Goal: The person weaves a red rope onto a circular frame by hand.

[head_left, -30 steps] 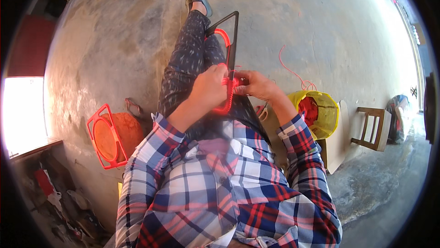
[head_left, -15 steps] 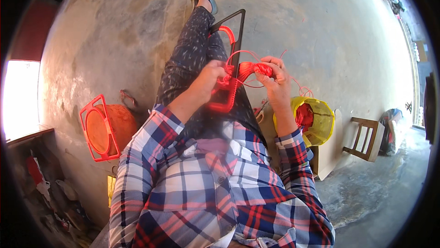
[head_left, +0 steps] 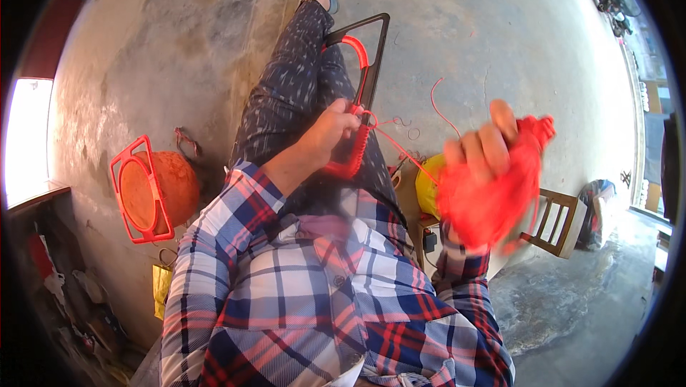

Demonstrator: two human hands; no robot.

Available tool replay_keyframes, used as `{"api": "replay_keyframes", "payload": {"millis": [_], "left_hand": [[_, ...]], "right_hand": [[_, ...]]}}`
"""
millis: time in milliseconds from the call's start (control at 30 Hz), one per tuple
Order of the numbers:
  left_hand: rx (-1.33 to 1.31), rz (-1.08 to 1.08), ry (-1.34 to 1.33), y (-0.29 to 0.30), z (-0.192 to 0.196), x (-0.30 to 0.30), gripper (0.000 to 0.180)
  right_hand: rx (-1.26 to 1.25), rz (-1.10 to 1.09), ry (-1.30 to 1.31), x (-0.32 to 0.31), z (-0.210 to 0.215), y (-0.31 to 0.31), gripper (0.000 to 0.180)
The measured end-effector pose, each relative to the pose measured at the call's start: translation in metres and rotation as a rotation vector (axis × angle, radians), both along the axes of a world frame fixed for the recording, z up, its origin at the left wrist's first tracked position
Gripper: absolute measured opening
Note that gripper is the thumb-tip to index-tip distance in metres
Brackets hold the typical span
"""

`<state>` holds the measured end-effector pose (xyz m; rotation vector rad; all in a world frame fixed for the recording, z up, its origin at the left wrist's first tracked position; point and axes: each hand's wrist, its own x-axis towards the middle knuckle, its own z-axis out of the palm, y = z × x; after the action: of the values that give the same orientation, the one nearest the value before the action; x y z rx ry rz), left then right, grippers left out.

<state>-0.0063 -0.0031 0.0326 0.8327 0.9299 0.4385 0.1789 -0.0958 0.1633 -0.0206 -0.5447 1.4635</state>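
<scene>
A black frame (head_left: 380, 51) lies across my thighs, partly wrapped in red cord (head_left: 359, 151). My left hand (head_left: 332, 131) is closed at the wrapped side of the frame, its fingers pinching the cord there. Out to the right, my right hand (head_left: 487, 145) is wrapped round a thick bundle of red cord (head_left: 493, 201), both smeared by motion. One strand runs taut from the bundle back to the frame by my left hand. A loose cord end curls up above the bundle.
Beside my right leg stands a yellow container (head_left: 427, 185), mostly hidden behind the bundle. A wooden stool (head_left: 564, 224) is farther right. On the left are an orange rounded object (head_left: 175, 187) with a red frame (head_left: 146, 226) against it and a yellow bag (head_left: 162, 290).
My right hand has swung right and closer with the cord bundle, pulling the strand out straight. My left hand has stayed at the frame.
</scene>
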Motion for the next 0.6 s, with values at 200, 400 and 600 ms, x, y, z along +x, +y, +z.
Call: {"api": "replay_keyframes", "payload": {"millis": [200, 400, 600], "left_hand": [[0.012, 0.060, -0.024, 0.002, -0.013, 0.000, 0.023], [-0.032, 0.089, 0.050, 0.001, -0.012, 0.013, 0.031], [1.090, -0.102, 0.217, -0.017, 0.052, 0.011, 0.039]], "right_hand": [[0.145, 0.618, 0.104, -0.022, 0.046, -0.025, 0.014], [0.243, 0.213, 0.240, 0.008, 0.098, -0.051, 0.020], [0.328, -0.152, -0.363, 0.020, 0.055, -0.028, 0.013]]}}
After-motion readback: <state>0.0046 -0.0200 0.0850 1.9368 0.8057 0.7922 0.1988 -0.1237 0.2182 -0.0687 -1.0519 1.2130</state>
